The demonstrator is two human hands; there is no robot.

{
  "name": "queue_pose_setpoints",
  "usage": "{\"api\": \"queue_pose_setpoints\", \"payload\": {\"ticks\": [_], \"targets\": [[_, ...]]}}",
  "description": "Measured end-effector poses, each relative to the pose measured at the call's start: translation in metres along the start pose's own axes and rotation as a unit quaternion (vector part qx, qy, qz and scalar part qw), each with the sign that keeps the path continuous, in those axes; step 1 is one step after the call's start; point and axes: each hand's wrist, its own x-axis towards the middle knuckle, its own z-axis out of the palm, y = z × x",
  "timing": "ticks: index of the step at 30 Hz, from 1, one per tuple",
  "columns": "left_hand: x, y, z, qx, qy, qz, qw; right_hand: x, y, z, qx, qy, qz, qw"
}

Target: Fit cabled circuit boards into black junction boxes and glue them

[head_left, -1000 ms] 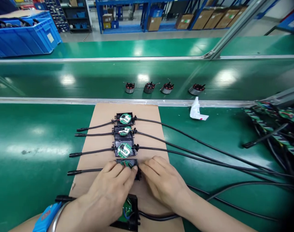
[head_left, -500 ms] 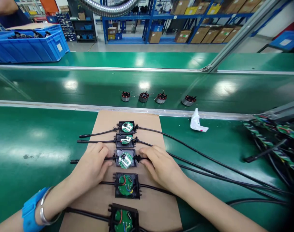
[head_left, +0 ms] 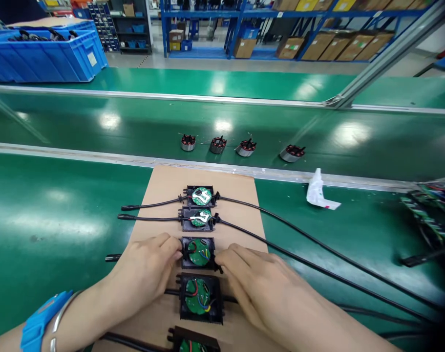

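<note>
Five black housings with round green circuit boards lie in a row on a brown cardboard sheet (head_left: 163,186), each with black cables leading out left and right. My left hand (head_left: 145,271) and my right hand (head_left: 261,286) flank the third housing (head_left: 199,253). The left fingertips pinch its left edge at the cable stub. The right fingers, held together, press on its right cable gland. The fourth housing (head_left: 199,297) lies between my wrists and the fifth (head_left: 193,344) at the bottom edge. The two farthest housings (head_left: 201,196) carry boards with white parts.
Several small wound motor stators (head_left: 217,144) stand on the green conveyor belt beyond a metal rail (head_left: 61,152). A crumpled white paper (head_left: 318,195) lies right of the cardboard. Striped cable bundles (head_left: 427,210) pile at the right. A blue crate (head_left: 42,54) stands far left.
Both hands stay at the third housing. Its board showed a white part before and now shows a green face with coloured wires. The view has dropped and shifted slightly.
</note>
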Motion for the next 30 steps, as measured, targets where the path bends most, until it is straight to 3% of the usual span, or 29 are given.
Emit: {"api": "queue_pose_setpoints", "payload": {"ticks": [5,10,14,19,23,27,30], "targets": [[0.004,-0.002,0.001,-0.015,-0.007,-0.006,1.0,0.015,-0.006,0.0,-0.041,-0.048,0.006,0.998],[0.006,-0.004,-0.002,-0.065,-0.013,-0.023,0.998,0.024,-0.007,0.013,-0.088,-0.033,-0.008,0.996],[0.006,-0.005,-0.005,-0.071,0.008,0.009,0.997,0.025,-0.008,0.023,-0.118,-0.032,-0.017,0.992],[0.003,-0.002,-0.007,0.041,0.031,0.058,0.997,0.023,-0.009,0.027,-0.132,-0.022,-0.023,0.991],[0.001,0.007,-0.002,0.173,-0.016,0.071,0.982,0.022,-0.008,0.03,-0.13,-0.006,-0.036,0.991],[0.005,0.015,0.003,0.31,-0.071,0.09,0.944,0.022,-0.008,0.031,-0.102,-0.003,-0.018,0.995],[0.007,0.013,0.001,0.298,-0.061,0.082,0.949,0.022,-0.009,0.03,-0.082,-0.002,-0.006,0.997]]}}
